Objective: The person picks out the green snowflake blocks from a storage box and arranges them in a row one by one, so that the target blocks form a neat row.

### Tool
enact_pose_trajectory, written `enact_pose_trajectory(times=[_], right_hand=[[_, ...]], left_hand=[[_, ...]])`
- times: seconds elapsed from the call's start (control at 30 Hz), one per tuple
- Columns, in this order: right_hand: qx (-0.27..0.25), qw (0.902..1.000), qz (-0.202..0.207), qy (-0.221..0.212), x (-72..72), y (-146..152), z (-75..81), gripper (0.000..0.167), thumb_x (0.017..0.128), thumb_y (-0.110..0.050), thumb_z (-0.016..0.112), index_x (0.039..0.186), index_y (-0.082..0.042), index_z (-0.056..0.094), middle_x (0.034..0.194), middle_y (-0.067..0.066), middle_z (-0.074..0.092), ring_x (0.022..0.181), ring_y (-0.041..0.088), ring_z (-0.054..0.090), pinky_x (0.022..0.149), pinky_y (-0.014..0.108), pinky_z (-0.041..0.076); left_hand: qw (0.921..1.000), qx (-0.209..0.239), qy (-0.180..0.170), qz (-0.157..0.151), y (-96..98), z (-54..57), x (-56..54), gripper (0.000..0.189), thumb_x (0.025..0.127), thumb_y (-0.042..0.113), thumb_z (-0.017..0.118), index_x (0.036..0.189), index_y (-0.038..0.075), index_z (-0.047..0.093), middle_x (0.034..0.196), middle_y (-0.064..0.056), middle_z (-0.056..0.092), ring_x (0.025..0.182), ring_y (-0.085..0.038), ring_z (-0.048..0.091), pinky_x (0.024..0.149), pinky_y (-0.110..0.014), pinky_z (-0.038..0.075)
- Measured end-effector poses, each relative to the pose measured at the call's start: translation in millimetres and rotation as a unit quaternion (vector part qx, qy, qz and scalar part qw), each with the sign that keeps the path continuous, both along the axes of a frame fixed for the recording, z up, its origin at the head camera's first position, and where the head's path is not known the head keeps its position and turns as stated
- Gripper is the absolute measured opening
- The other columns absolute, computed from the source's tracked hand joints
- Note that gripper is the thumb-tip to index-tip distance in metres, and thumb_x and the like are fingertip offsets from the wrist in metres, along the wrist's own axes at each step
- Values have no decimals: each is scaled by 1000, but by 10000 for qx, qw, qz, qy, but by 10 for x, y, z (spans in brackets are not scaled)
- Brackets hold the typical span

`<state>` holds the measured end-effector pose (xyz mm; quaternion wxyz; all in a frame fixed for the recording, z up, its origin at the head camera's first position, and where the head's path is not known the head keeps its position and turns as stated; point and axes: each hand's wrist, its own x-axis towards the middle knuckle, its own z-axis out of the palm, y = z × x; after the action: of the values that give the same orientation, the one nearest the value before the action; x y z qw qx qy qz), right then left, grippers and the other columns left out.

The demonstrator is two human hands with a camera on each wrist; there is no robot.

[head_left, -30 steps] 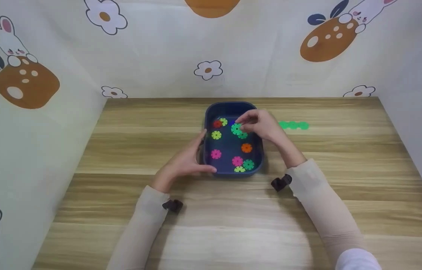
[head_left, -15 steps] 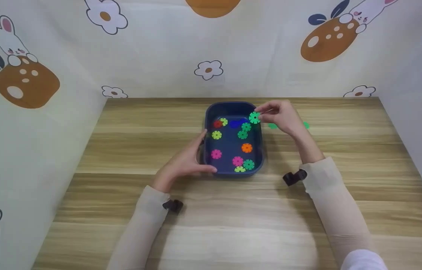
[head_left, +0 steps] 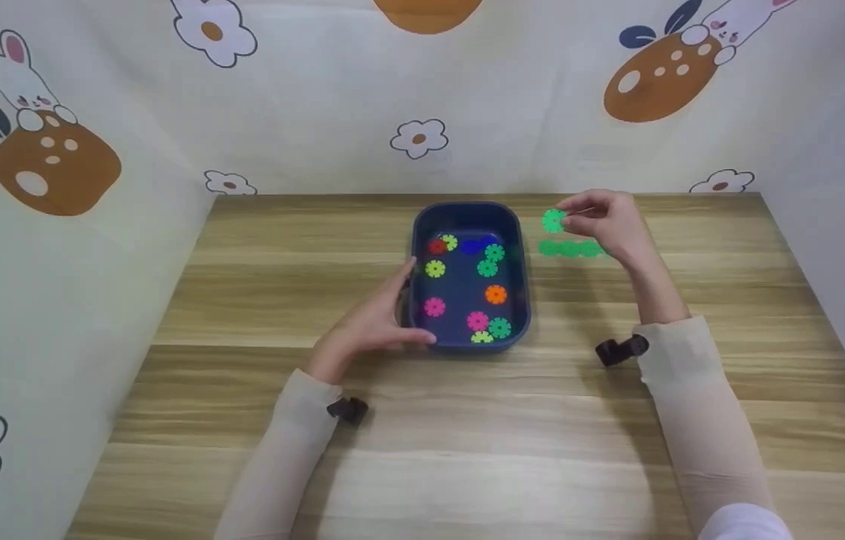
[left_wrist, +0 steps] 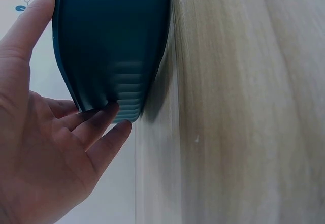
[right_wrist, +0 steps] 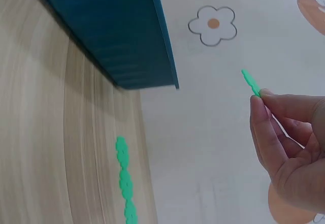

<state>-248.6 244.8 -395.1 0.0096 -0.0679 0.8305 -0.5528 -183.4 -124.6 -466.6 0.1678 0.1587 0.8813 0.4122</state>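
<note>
My right hand [head_left: 613, 225] pinches a green snowflake disc [head_left: 553, 220] between thumb and fingertips, above the table to the right of a dark blue bin [head_left: 459, 289]. In the right wrist view the disc [right_wrist: 250, 83] shows nearly edge-on, off the table. Just below it in the head view, a row of joined green discs [head_left: 570, 249] lies flat, its right end hidden by the hand. My left hand [head_left: 366, 322] holds the bin's left near corner, thumb on the near rim and fingers along the side wall [left_wrist: 111, 41].
Inside the bin lie several loose snowflake discs: blue ones [head_left: 471, 247], green ones [head_left: 487, 268], an orange one [head_left: 495, 295], pink ones [head_left: 435, 307], yellow ones and a red one [head_left: 437, 246]. A patterned cloth [head_left: 317, 112] hangs behind the wooden table [head_left: 422, 450].
My right hand has lifted a green disc out of the bin and carried it right, over beside the green row. The left hand and the bin have stayed put.
</note>
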Motion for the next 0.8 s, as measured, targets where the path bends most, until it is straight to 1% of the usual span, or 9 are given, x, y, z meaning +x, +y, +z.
enact_pose_trajectory(times=[0.1,0.23,0.33,0.53,0.63,0.8], right_hand=[[-37,9998,-165,39,-6,99,-25,29,91,-8,71,113,10,68,83,-17,69,77,-3,68,72,14,58],[-93,9993,-353,-23,-1,219,-67,30,91,-9,72,115,9,68,85,-16,69,79,-3,68,72,15,58],[-78,9985,-540,-58,4,305,-103,28,91,-10,72,114,5,70,87,-15,70,79,-2,69,72,14,57],[-108,9954,-944,-148,22,436,-174,26,91,-8,71,114,4,70,87,-15,70,79,-2,68,73,13,57],[-232,9930,-1138,-234,27,493,-206,25,92,-6,69,115,4,69,86,-15,69,78,-2,68,74,14,58],[-721,9879,-1270,-526,25,624,-244,27,91,2,67,117,7,66,87,-10,67,78,-1,69,74,14,58]], left_hand=[[10000,-23,14,-1,1,2,-2,125,70,48,88,161,32,3,168,-2,15,154,-25,20,125,-52,21],[10000,-68,37,11,3,-1,-8,126,70,49,88,161,32,4,168,-1,16,154,-25,21,125,-51,22],[10000,-55,53,-5,3,-3,-11,125,70,48,88,161,31,4,168,-3,16,153,-26,22,125,-51,23],[9999,-57,106,-42,1,-7,-10,125,71,47,88,162,28,4,168,-5,15,153,-26,23,125,-51,23],[9999,-68,122,-37,0,-6,-7,125,71,48,88,162,27,4,168,-5,16,153,-27,23,125,-51,23],[9999,-66,78,-18,1,-7,-6,125,71,48,88,162,27,4,168,-5,16,153,-27,22,125,-51,23]])
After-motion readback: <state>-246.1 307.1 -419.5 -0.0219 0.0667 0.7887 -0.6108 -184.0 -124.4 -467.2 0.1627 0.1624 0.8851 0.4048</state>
